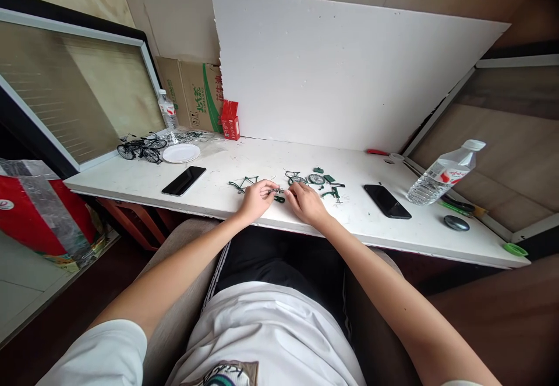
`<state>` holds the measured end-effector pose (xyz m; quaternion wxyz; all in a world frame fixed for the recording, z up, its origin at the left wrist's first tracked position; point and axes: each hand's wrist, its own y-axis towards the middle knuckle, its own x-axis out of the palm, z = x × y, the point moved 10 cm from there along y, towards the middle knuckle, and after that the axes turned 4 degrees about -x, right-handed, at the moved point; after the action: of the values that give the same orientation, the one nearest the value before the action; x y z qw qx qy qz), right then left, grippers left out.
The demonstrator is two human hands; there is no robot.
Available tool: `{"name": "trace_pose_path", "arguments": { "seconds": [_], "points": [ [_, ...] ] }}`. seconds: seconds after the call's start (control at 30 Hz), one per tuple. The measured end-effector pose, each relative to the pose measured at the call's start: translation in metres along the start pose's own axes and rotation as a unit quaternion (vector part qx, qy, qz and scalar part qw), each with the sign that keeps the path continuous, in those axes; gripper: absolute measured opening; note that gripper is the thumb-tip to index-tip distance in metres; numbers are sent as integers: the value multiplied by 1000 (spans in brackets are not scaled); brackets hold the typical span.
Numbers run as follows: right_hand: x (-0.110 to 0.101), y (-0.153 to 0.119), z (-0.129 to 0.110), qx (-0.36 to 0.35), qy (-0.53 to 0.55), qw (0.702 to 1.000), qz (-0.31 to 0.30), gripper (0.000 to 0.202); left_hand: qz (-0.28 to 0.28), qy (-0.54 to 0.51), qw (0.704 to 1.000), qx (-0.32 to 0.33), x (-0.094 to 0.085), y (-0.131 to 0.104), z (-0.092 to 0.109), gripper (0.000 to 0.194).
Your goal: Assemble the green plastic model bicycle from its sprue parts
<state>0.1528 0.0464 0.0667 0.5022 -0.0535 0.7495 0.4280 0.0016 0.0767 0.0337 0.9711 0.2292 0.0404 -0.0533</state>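
1. Head view: a person's left hand [257, 198] pinched a small dark part [278, 190] above the white desk [262, 150]; the right hand [305, 201] curled beside it, though whether its fingertips gripped was hidden.
2. A slipping pinch could have sent the part over the desk's front edge, near and just below it.
3. Left of the part, a green bicycle frame [240, 188] lay beside the left hand, where a knuckle might have nudged it.
4. Right of the part, a spoked wheel [317, 179] and loose pieces crowded the right hand, risking a scatter.
5. Beyond the part, open desk stretched back to the white board [349, 77]; two phones lay well apart on either side.
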Motion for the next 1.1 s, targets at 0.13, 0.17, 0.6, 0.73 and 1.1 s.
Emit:
{"name": "trace_pose_path", "arguments": {
  "seconds": [0.13,0.17,0.6,0.73,1.1],
  "points": [
    [-1,-1,0,-3,51,999,-1,17,22,-15,1000,15,-3,0,1,12],
    [-1,-1,0,-8,60,998,-2,15,24,-16,999,15,-3,0,1,11],
    [-4,0,-4,-36,61,997,22,13,43,2,999,-12,-7,2,-4,11],
    [-3,0,-4,-36,47,998,15,14,46,29,999,-9,-7,1,-3,10],
    [-8,-1,-7,-64,12,997,41,23,44,46,998,-10,-8,3,-9,12]
  ]
}}
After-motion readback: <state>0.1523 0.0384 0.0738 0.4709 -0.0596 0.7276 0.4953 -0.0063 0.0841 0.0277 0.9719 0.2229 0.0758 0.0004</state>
